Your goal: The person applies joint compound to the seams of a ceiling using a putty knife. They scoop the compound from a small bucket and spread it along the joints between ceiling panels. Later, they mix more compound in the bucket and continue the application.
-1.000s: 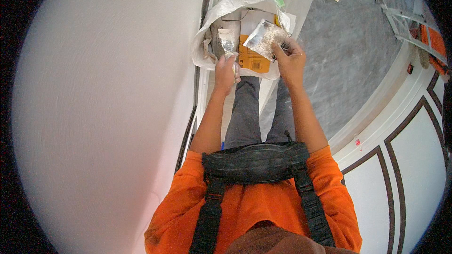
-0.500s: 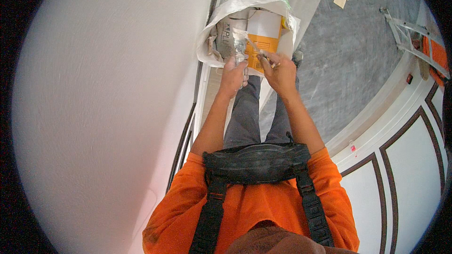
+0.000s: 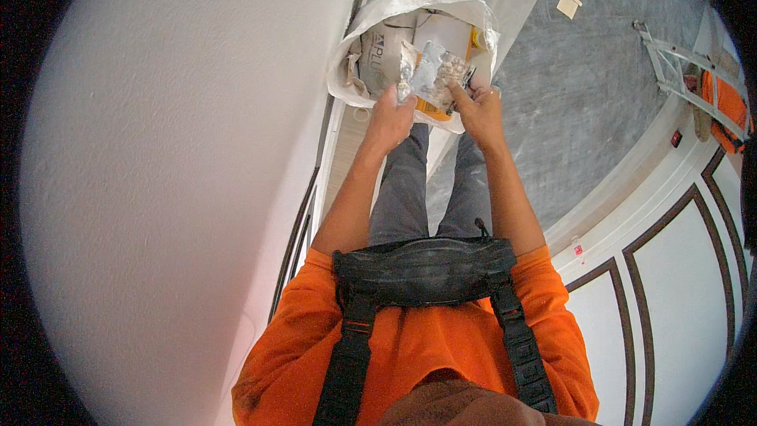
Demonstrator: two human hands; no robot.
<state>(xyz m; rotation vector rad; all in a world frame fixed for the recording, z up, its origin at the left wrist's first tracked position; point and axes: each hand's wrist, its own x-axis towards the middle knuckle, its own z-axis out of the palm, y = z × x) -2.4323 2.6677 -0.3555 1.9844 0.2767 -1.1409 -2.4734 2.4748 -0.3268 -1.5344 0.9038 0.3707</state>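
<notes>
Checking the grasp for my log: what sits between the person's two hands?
In the head view, a clear plastic packet of small pale pieces spans the gap between left hand and right hand, both gripping it.

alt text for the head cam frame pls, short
Seen from above, a person in an orange shirt holds a small clear plastic packet of pale pieces between the left hand and right hand, over an open white sack on the floor. A white wall fills the left; a folded ladder lies on the grey floor at right.
</notes>
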